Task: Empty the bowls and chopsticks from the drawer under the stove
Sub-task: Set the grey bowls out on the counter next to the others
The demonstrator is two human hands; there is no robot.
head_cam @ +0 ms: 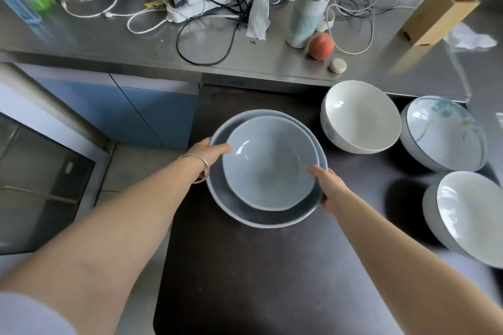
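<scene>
A small blue bowl is nested inside a larger grey-blue bowl, and the pair is held over the dark stove top. The rim is gripped on its left by the left hand and on its right by the right hand, thumbs hooked over the edge. Three pale bowls are seen to the right.

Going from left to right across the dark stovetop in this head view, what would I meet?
Left hand → two nested blue-grey bowls held by both hands → right hand → plain white bowl → bowl with a painted pattern
</scene>
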